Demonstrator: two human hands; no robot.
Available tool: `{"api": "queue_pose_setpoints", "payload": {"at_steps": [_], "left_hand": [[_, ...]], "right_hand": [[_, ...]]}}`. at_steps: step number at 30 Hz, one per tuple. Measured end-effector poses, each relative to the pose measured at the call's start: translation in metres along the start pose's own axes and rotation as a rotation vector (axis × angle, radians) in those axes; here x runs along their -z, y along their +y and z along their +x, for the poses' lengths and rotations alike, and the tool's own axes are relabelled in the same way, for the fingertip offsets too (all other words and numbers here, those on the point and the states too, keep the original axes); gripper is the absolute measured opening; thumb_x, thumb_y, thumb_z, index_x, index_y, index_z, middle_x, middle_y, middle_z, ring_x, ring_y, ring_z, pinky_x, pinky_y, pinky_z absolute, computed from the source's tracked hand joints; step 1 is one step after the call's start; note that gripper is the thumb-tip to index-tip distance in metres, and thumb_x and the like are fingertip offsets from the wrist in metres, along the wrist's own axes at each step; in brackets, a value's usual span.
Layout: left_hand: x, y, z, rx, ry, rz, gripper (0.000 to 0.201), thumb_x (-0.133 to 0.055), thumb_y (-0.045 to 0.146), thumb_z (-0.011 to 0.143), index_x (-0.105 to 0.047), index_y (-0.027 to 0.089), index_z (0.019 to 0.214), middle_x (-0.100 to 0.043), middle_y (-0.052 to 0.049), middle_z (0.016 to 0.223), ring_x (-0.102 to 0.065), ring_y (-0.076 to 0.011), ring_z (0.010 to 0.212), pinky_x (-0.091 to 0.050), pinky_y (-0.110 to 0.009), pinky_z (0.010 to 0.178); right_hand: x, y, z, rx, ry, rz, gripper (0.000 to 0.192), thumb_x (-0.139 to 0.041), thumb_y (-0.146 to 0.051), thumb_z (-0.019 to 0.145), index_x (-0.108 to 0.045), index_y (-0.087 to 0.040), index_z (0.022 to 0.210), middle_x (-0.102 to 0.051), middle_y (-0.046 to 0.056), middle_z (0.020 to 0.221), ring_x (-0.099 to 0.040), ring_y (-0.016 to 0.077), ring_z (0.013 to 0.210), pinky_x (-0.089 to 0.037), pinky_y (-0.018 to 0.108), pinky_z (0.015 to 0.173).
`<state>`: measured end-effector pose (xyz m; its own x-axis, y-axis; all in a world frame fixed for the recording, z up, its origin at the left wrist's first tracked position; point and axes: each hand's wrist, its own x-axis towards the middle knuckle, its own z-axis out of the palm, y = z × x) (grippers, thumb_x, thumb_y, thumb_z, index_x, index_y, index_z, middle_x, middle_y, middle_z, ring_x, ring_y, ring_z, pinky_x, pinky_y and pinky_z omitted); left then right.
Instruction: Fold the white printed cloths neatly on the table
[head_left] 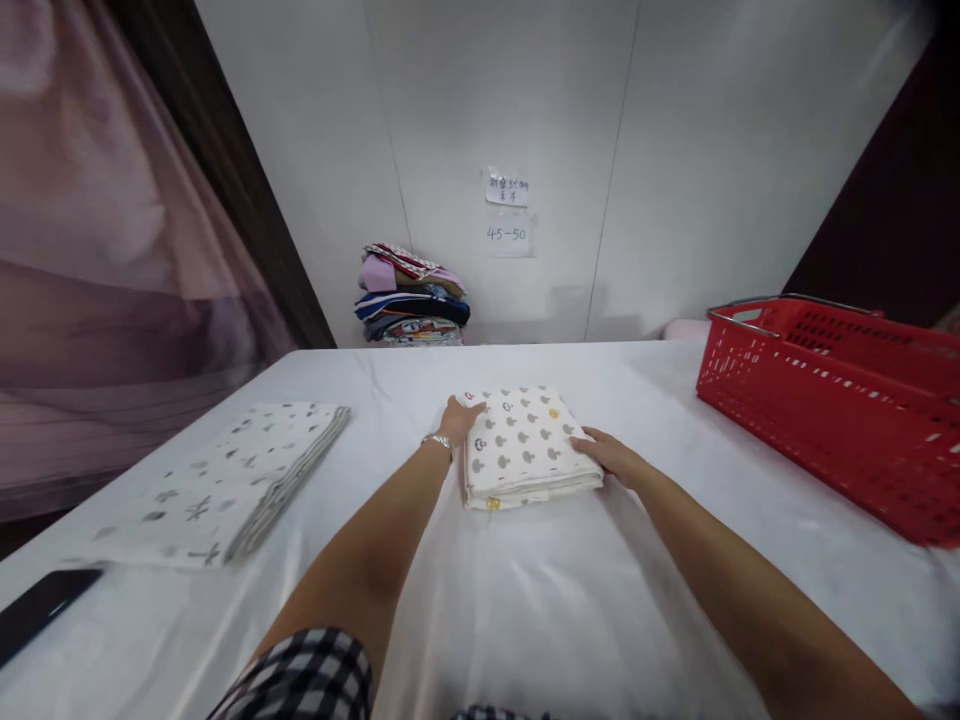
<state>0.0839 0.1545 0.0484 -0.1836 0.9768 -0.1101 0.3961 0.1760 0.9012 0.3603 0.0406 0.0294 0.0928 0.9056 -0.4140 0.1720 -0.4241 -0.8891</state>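
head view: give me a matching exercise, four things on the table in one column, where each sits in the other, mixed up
Things:
1. folded mushroom-print cloth
2. red basket
3. dark phone
4. grey-print folded cloth

Places:
A. near left corner of the table
B. right side of the table
C. centre, between the left hand and right hand
D. left side, beyond the phone

Pairs: 1-C, 2-B, 3-A, 4-D
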Motion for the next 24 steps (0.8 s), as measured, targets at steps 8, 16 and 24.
{"api": "queue_pose_setpoints", "payload": {"at_steps": [8,16,24], "left_hand": [[0.008,-0.038,-0.061,0.02,-0.018,0.098,0.078,-0.074,0.031,0.064,-0.038,0.013,0.131,-0.054,-0.017,0.127,-0.055,-0.0271,0.111,-0.041,-0.034,0.092],[0.016,-0.053,-0.102,-0.035,0.044,0.137,0.039,-0.063,0.032,0.073,-0.051,0.015,0.106,-0.059,-0.013,0.112,-0.059,-0.0198,0.096,-0.043,-0.027,0.079],[0.015,-0.066,-0.115,-0.12,0.133,0.152,0.025,-0.059,0.042,0.075,-0.049,0.019,0.07,-0.057,-0.002,0.077,-0.052,-0.0149,0.069,-0.039,-0.026,0.065]], "right_hand": [[-0.003,0.004,0.002,0.076,0.069,-0.096,0.059,-0.064,-0.044,0.076,-0.051,-0.019,0.128,-0.058,0.01,0.126,-0.058,0.0224,0.108,-0.046,0.031,0.09],[-0.01,0.025,-0.025,0.126,0.052,-0.097,0.068,-0.063,-0.049,0.075,-0.044,-0.021,0.134,-0.057,0.01,0.127,-0.059,0.0221,0.107,-0.049,0.032,0.087],[-0.017,0.029,-0.041,0.21,0.324,-0.553,0.077,-0.053,-0.05,0.08,-0.028,-0.016,0.144,-0.061,0.012,0.117,-0.06,0.025,0.102,-0.044,0.038,0.091]]}}
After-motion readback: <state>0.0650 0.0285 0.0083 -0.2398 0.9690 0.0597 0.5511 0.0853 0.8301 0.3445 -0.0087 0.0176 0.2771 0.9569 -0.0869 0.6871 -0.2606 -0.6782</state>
